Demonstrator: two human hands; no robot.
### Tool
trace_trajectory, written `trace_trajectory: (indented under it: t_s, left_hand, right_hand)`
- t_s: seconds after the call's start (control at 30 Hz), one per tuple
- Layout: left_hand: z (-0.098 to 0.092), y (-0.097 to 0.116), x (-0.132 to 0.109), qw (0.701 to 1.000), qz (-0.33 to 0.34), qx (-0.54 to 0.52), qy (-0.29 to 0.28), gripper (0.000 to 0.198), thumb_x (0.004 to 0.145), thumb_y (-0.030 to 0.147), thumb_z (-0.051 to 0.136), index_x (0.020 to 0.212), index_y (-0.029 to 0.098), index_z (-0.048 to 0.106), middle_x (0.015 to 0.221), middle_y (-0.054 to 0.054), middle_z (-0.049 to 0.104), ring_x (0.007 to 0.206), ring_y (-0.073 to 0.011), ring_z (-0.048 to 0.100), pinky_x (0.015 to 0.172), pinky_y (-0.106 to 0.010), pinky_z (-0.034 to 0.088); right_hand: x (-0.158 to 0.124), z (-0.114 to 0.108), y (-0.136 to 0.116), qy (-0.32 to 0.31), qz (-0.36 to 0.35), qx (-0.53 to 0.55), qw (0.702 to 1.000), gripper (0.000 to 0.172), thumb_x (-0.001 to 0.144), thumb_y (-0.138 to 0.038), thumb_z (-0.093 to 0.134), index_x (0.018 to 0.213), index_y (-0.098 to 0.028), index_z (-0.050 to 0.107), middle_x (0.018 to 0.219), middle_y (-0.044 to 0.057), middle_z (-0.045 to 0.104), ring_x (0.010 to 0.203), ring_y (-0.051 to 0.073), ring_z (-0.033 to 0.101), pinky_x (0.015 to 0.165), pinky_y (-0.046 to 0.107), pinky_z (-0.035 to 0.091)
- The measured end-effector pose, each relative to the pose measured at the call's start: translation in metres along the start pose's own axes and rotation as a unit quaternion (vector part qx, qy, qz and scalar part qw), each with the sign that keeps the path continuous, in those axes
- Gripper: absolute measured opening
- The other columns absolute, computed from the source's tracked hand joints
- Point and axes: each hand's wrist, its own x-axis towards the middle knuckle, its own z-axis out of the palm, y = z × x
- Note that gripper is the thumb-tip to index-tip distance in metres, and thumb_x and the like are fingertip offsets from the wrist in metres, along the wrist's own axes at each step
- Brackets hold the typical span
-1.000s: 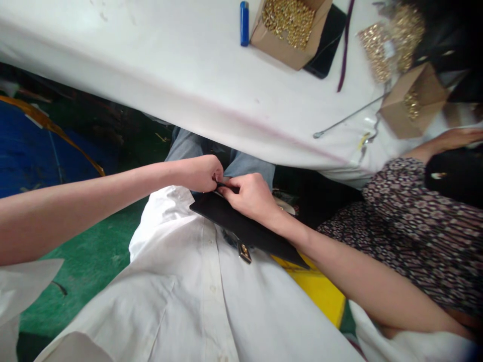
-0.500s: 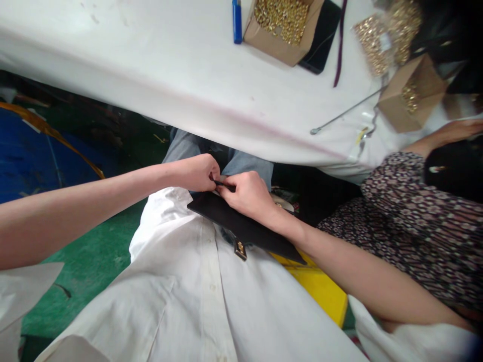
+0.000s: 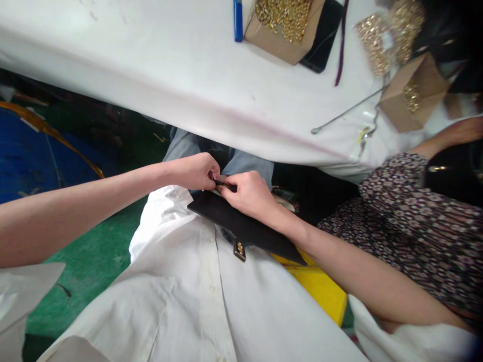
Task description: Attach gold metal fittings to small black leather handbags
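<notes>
Over my lap lies a flat black leather-like panel (image 3: 245, 226), slanting down to the right. From its near edge hangs a small black tag (image 3: 239, 250) with gold marks. My left hand (image 3: 202, 171) is closed in a pinch at the far edge, fingertips on a narrow dark strip (image 3: 222, 184) there. Close beside it, my right hand (image 3: 251, 193) pinches the same strip between thumb and fingers, its wrist over the panel. Whether the strip is part of the panel cannot be made out. The fingers hide anything small between them.
On the white-covered table (image 3: 169, 65) stand two cardboard boxes (image 3: 277, 48) of gold-coloured pieces, a blue lighter-like object (image 3: 237, 21), a metal rod (image 3: 347, 110) and bags of gold pieces (image 3: 375, 42). A co-worker's patterned sleeve (image 3: 392, 176) is at right. Below is a yellow object (image 3: 320, 291).
Both hands stay at the strip, with only a very slight shift of the left fingers. The panel has not visibly moved. At right, the co-worker's hand and dark item have shifted a little.
</notes>
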Motion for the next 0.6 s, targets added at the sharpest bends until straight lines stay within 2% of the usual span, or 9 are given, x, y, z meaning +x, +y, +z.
trace_trajectory:
  t_s: [0.17,0.33,0.6]
  left_hand:
    - [0.0,0.002,0.0,1.0,0.009,-0.005,0.001,0.014,0.075,0.022,0.07,0.084,0.018,0.079,0.072,0.001,0.068,0.065,-0.0157,0.059,0.058,-0.029,0.038]
    - [-0.004,0.003,0.002,1.0,0.013,0.012,-0.023,0.014,0.073,0.02,0.068,0.084,0.018,0.078,0.073,0.001,0.068,0.066,-0.0164,0.059,0.058,-0.03,0.038]
    - [-0.003,0.011,0.003,0.999,-0.008,0.045,-0.029,0.013,0.072,0.018,0.068,0.082,0.019,0.076,0.075,-0.001,0.07,0.067,-0.0177,0.059,0.061,-0.032,0.037]
  right_hand:
    - [0.001,-0.001,0.003,-0.007,-0.005,0.023,1.0,0.022,0.097,-0.034,0.073,0.086,-0.02,0.086,0.079,0.007,0.081,0.074,0.021,0.069,0.065,0.033,0.033]
    - [0.001,0.001,-0.002,-0.002,0.004,0.003,1.0,0.02,0.095,-0.034,0.073,0.087,-0.022,0.088,0.081,0.007,0.083,0.073,0.021,0.07,0.065,0.034,0.034]
    - [0.0,0.001,-0.007,-0.005,0.024,-0.003,1.0,0.02,0.095,-0.035,0.075,0.101,-0.026,0.092,0.093,0.006,0.087,0.089,0.028,0.08,0.067,0.032,0.04]
